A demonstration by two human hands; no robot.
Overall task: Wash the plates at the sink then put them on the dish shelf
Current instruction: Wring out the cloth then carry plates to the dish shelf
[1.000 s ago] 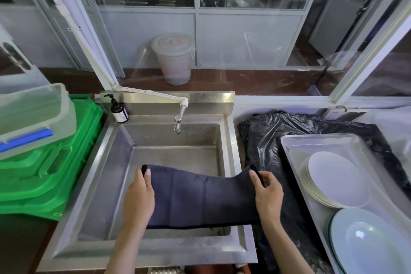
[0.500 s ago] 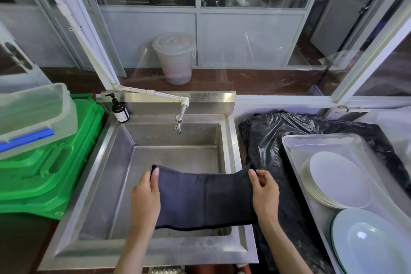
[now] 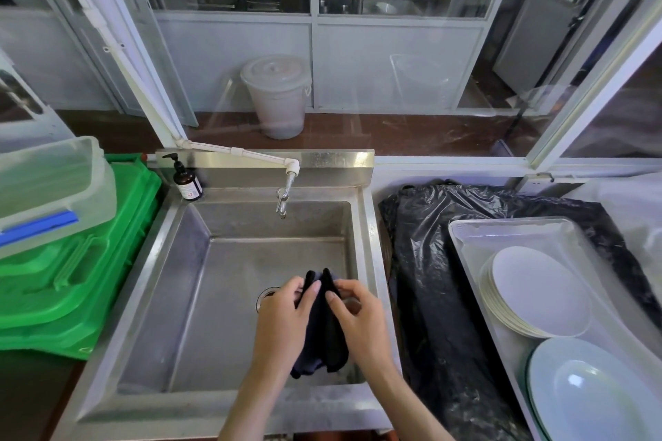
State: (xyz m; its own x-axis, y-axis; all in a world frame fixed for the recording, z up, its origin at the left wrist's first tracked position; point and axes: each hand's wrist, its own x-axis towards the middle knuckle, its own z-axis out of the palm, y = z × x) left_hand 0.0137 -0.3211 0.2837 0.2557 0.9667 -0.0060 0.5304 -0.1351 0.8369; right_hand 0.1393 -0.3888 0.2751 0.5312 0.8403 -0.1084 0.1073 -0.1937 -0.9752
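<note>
Pinching dark navy folded cloth over stainless steel sink: left hand and right hand, fingers curled on cloth's upper corners, cloth hanging between them. One stack of round white plates plus one larger pale oval plate in metal tray right of sink. One brown pump bottle at sink's back-left corner; label unreadable. One tap.

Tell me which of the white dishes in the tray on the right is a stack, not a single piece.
The stack of flat plates at the far end of the metal tray; layered rims show along its left edge. The deep oval dish nearer the camera shows no such layers.
</note>
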